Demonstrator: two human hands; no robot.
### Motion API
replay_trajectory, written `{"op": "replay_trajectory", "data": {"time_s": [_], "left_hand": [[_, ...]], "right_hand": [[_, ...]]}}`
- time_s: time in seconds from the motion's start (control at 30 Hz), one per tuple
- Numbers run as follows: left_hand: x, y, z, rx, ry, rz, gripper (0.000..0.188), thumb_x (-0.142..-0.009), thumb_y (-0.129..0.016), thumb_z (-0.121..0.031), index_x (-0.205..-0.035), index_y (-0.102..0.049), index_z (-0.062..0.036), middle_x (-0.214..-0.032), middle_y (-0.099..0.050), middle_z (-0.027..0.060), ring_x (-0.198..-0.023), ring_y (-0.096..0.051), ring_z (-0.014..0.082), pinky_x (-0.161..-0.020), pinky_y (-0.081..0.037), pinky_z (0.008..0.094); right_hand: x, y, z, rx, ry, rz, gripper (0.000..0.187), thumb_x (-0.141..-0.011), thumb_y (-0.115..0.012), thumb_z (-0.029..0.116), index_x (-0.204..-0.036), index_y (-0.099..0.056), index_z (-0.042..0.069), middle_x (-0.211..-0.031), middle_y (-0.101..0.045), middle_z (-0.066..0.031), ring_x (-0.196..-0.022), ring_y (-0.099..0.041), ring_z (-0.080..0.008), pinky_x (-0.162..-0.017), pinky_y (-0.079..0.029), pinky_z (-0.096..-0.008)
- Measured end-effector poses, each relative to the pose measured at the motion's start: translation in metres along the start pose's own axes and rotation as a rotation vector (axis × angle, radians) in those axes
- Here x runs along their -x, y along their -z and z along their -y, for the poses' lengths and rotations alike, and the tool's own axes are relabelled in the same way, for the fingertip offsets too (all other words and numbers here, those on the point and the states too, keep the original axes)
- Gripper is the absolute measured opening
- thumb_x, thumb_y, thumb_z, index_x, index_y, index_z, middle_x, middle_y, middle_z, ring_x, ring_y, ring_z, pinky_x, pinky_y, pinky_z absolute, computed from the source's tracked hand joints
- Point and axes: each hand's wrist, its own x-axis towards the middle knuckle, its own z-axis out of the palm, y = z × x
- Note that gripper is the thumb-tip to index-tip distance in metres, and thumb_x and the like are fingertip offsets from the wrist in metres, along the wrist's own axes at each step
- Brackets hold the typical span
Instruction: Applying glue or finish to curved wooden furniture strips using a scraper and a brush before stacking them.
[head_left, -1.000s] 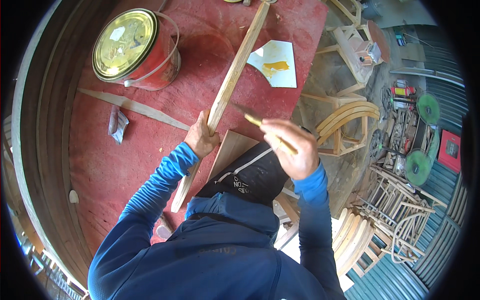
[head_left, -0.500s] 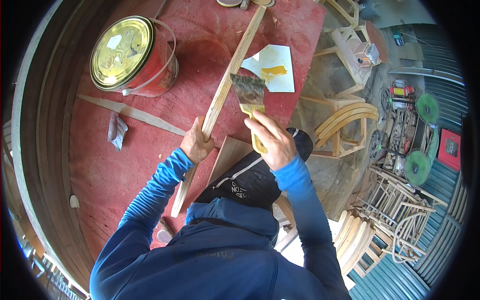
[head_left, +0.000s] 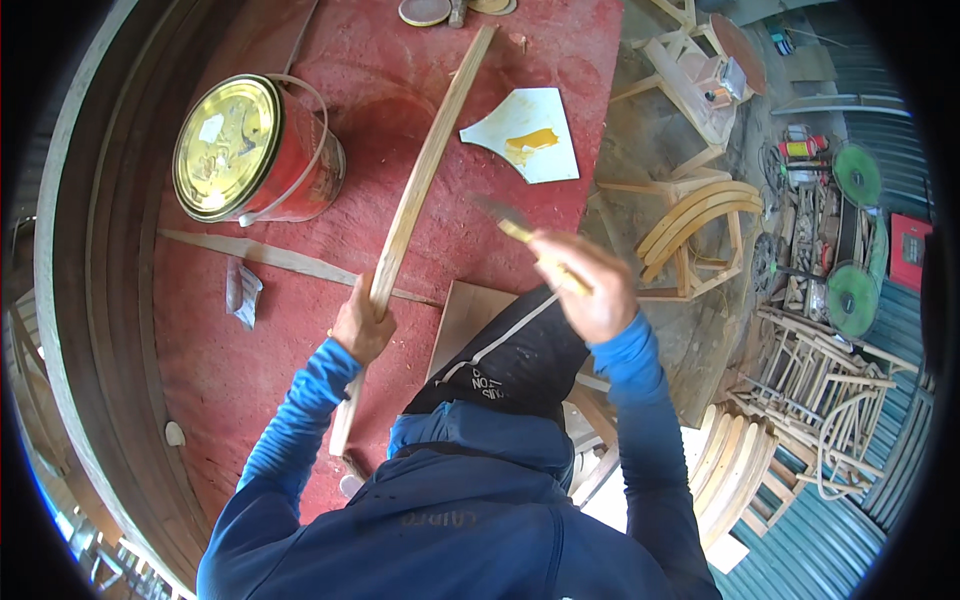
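Observation:
A long wooden strip [head_left: 425, 170] slants across the red work surface [head_left: 290, 340], its far end up and to the right. My left hand [head_left: 363, 320] is closed around its lower part. In my right hand [head_left: 593, 287] is a putty knife [head_left: 516, 228] with a yellowish handle, its blade pointing up and left, smeared by motion. The blade is apart from the strip, over the red surface. Just beyond it lies a white sheet [head_left: 553, 110] carrying a smear of yellow-brown paste [head_left: 531, 143].
A red can [head_left: 310, 160] with a gold lid and wire handle stands at the left. Near it lie a tapered wood piece [head_left: 255, 252] and a crumpled packet [head_left: 242, 292]. A brown board [head_left: 465, 315] rests by my leg. Wooden frames [head_left: 690, 100] and curved wood parts [head_left: 700, 222] stand right.
My right hand has drawn the putty knife back to the right and nearer me, its blade turning edge-on. The view has shifted somewhat; my left hand keeps its hold on the strip.

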Motion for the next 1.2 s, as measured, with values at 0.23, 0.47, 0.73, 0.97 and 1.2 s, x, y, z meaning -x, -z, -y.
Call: {"op": "replay_trajectory", "data": {"time_s": [0.23, 0.47, 0.73, 0.97, 1.2], "left_hand": [[0.058, 0.044, 0.043, -0.059, 0.066, 0.084, 0.058, -0.085, -0.062, -0.009, -0.139, -0.041, -0.0113, -0.091, -0.065, 0.0309, -0.089, -0.066, 0.0517, -0.073, -0.053, 0.0535], [0.056, 0.035, 0.037, -0.063, 0.074, 0.093, 0.059, -0.084, -0.063, -0.009, -0.139, -0.042, -0.0110, -0.092, -0.065, 0.0300, -0.088, -0.066, 0.0511, -0.075, -0.053, 0.0513], [0.050, 0.047, 0.061, 0.028, -0.003, 0.096, 0.051, -0.085, -0.064, -0.008, -0.133, -0.047, -0.0078, -0.080, -0.058, 0.0178, -0.070, -0.061, 0.0322, -0.068, -0.051, 0.0428], [0.040, 0.060, 0.091, 0.016, -0.138, 0.054, 0.048, -0.086, -0.064, -0.007, -0.131, -0.047, -0.0027, -0.078, -0.055, 0.0136, -0.066, -0.058, 0.0289, -0.064, -0.050, 0.0413], [0.042, 0.065, 0.078, 0.037, -0.017, 0.119, 0.049, -0.088, -0.064, -0.005, -0.135, -0.051, -0.0007, -0.090, -0.061, 0.0084, -0.075, -0.059, 0.0181, -0.070, -0.052, 0.0327]], "right_hand": [[-0.001, 0.021, -0.063, 0.097, -0.195, -0.172, 0.025, -0.087, -0.071, 0.001, -0.112, -0.071, 0.002, -0.104, -0.073, -0.0177, -0.091, -0.074, -0.0285, -0.079, -0.057, -0.0348], [-0.035, 0.005, -0.101, 0.178, -0.102, -0.054, 0.024, -0.087, -0.070, 0.000, -0.111, -0.071, 0.001, -0.103, -0.072, -0.0171, -0.090, -0.072, -0.0301, -0.079, -0.056, -0.0346], [-0.059, -0.002, -0.123, 0.190, -0.034, 0.023, 0.023, -0.088, -0.070, 0.001, -0.111, -0.071, 0.001, -0.106, -0.073, -0.0172, -0.095, -0.072, -0.0307, -0.083, -0.057, -0.0342], [-0.064, 0.003, -0.136, 0.207, 0.003, 0.188, 0.021, -0.088, -0.069, 0.001, -0.109, -0.072, 0.002, -0.104, -0.074, -0.0179, -0.093, -0.073, -0.0324, -0.081, -0.057, -0.0355], [-0.083, 0.023, -0.122, 0.188, -0.091, 0.321, 0.022, -0.088, -0.069, 0.004, -0.109, -0.073, 0.002, -0.100, -0.074, -0.0198, -0.089, -0.073, -0.0317, -0.078, -0.057, -0.0364]]}}
